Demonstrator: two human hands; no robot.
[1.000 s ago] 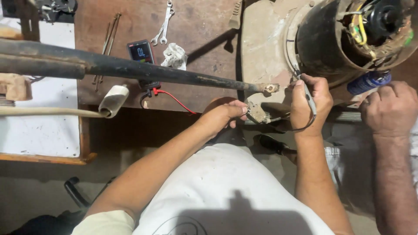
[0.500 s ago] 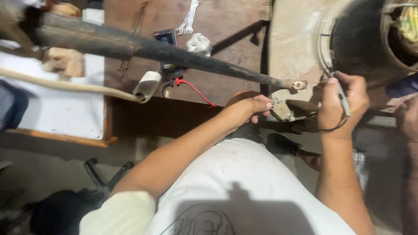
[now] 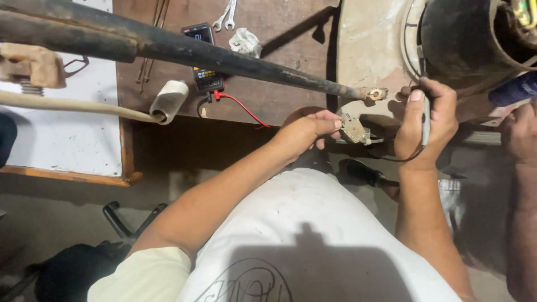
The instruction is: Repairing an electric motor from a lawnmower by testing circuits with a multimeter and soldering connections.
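- Fingers (image 3: 327, 124) of left hand (image 3: 305, 131) pinch a small grimy metal part (image 3: 353, 130), held just below the rod tip (image 3: 373, 94).
- Right hand (image 3: 425, 123) is closed round a slim probe (image 3: 426, 114), w/ thin dark lead looping under the wrist.
- Change vs. half a sec ago: view swings left, hands now sit further right in frame; grips and part position match, so the hold looks steady, no release.
- Long dark rod (image 3: 224, 56) runs diagonally across the wooden bench (image 3: 279, 33).
- Multimeter (image 3: 202, 59) lies on bench under rod, red wire (image 3: 240, 107) trailing toward the edge.
- Spanners (image 3: 226, 14) at top; another person's hand (image 3: 520, 131) at right edge.
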